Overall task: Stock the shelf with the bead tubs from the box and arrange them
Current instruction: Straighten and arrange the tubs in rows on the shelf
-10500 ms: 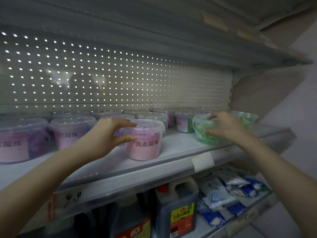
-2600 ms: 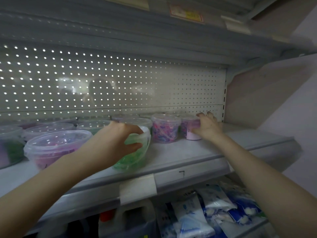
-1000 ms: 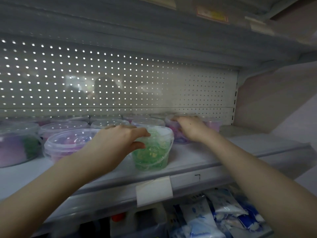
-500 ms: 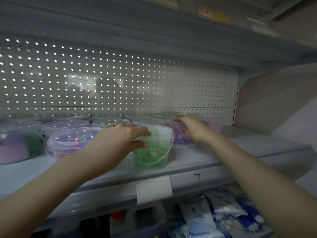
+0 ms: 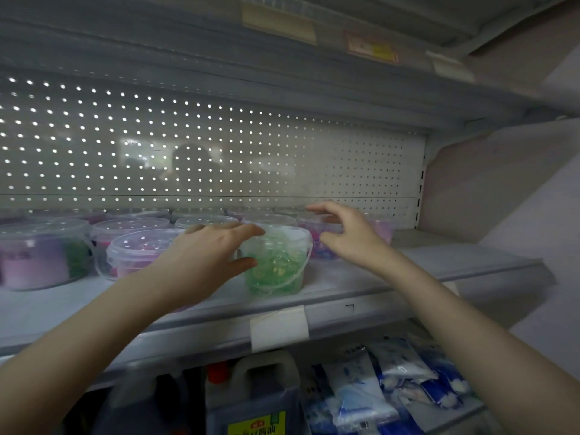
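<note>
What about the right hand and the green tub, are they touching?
Apart. The head view shows a sliver of another tub between the right hand and the green tub.

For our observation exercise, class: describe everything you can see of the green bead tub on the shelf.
The green bead tub is a round container of clear plastic, filled with glossy green beads, closed by a clear lid, with a thin clear handle hanging down its front. It stands upright near the front edge of the shelf, ahead of the other tubs. The left hand lays fingers on its lid rim and thumb against its wall; a firm grip cannot be confirmed.
</note>
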`<state>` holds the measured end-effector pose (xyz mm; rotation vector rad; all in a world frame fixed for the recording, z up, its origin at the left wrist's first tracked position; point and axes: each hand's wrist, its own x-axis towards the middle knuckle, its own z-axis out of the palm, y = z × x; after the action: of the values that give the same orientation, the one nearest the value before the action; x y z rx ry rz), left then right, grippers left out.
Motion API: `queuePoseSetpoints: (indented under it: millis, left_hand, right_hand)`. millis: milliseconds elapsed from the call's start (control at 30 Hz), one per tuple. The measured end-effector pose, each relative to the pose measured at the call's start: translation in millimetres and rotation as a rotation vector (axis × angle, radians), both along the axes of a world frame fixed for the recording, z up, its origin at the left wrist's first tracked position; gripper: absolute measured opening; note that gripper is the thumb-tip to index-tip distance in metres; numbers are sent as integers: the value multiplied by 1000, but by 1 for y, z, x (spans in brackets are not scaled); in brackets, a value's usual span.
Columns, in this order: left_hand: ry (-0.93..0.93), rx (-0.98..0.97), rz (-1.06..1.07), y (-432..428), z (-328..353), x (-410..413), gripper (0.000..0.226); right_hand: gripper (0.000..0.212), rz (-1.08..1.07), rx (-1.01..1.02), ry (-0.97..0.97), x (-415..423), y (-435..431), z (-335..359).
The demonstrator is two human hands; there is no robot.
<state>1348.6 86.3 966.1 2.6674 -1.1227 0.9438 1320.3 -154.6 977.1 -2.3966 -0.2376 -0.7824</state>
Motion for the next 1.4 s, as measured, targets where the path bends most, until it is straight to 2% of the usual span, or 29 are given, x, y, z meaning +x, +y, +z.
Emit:
queuePoseSetpoints:
  millis: [100,167,233,300,533,867,1400]
  left_hand:
    - [-91,-8,75,8,3,-3,50]
    - [-93,-34,97,14,6,-5,48]
    - [-66,-44,101,22,8,-7,46]
    - [-47,-51,95,28,7,-9,44]
    - [-23,-64,18,23,5,-18,36]
    - [31,-26,-54,-14,-4,-22,39]
    - [89,76,-107,-78,-14,-8,43]
  right_hand:
    - [58,126,73,131,-19,29,-1]
    - [65,47,-89,192,-22,43,-8]
    - [75,-99,-185,168,-20,56,-18]
    - [85,-176,-152,140,-16,67,-28]
    - [75,-230,-12,4,-14,69,-35]
    - [71,-390,55,-64,-38,-4,-32]
    - [71,-688,103,-88,-34,-136,-40]
